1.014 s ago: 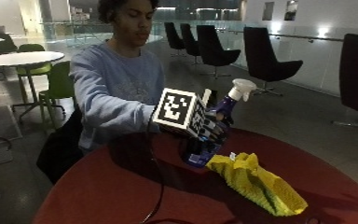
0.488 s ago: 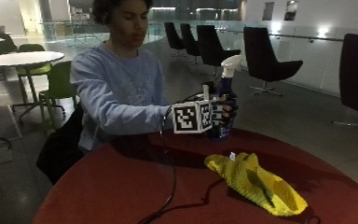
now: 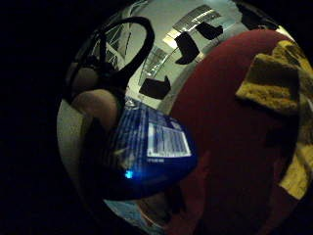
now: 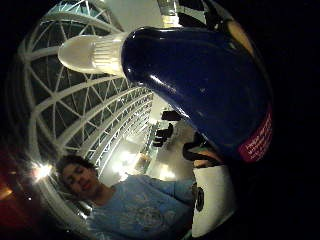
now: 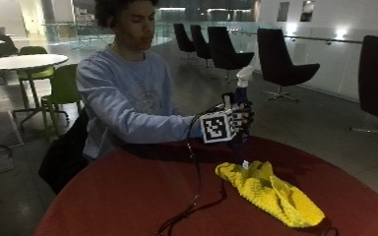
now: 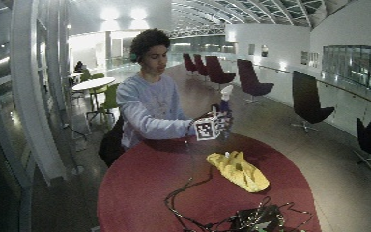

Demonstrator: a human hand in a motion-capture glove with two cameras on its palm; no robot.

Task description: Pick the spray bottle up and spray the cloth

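A dark blue spray bottle [image 5: 240, 97] with a white spray head stands upright in the air above the far edge of the round red table [image 5: 123, 196]. My gloved right hand [image 5: 239, 124] grips its lower body, fingers curled round it. The bottle [image 4: 200, 75] fills the thumb side palm view, and its labelled body [image 3: 146, 147] lies close to the palm in the little finger side view. A crumpled yellow cloth [image 5: 268, 192] lies on the table in front of the hand, apart from the bottle. The cloth [image 3: 274, 83] also shows on the red tabletop. In the wide view the bottle [image 6: 224, 100] is held over the table's back rim.
A black cable [image 5: 195, 196] runs from the hand across the table towards its near edge, where a tangle of gear [image 6: 256, 220] sits. Dark chairs [image 5: 277, 61] and a white table [image 5: 22, 61] stand on the floor behind the person.
The hand has lifted the bottle off the table and drawn it back from the cloth towards the person. The cloth has stayed where it was.
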